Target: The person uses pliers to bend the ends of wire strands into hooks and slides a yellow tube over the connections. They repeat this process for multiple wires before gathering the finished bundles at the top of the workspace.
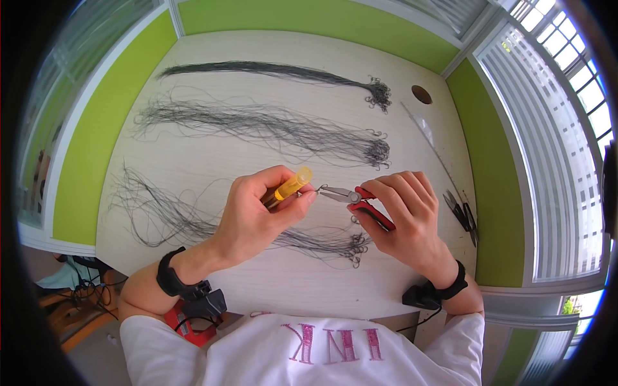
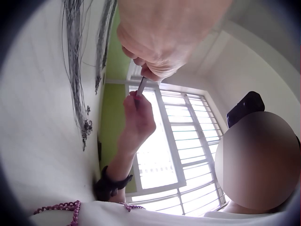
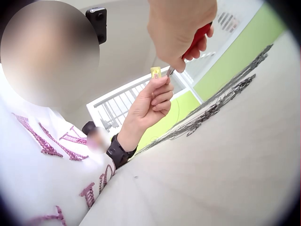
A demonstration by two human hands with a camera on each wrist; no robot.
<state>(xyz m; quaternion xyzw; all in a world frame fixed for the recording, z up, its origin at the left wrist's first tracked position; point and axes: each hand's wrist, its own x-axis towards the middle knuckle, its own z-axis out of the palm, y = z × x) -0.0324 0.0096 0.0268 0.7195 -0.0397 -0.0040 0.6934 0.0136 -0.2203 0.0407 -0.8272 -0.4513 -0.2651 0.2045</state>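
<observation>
In the head view my left hand (image 1: 251, 209) is curled round a small tool with a translucent yellow handle (image 1: 291, 184), its rounded end pointing up and away. Thumb and forefinger meet at a small dark hook (image 1: 323, 188). My right hand (image 1: 412, 215) grips pliers (image 1: 353, 198) with red and black handles, the tips right at that hook. In the right wrist view the yellow handle (image 3: 155, 72) stands up above the left thumb. Below the hands lies the nearest bundle of dark lines (image 1: 302, 241), hooks clustered at its right end; the left hand and forearm hide part of it.
Two more bundles of hooked dark lines, a middle one (image 1: 257, 125) and a far one (image 1: 270, 69), lie across the white table (image 1: 309, 289). Scissors (image 1: 460, 209) and a thin rod (image 1: 428, 135) are at the right, near a round hole (image 1: 421, 94). Green partitions (image 1: 322, 19) enclose the table.
</observation>
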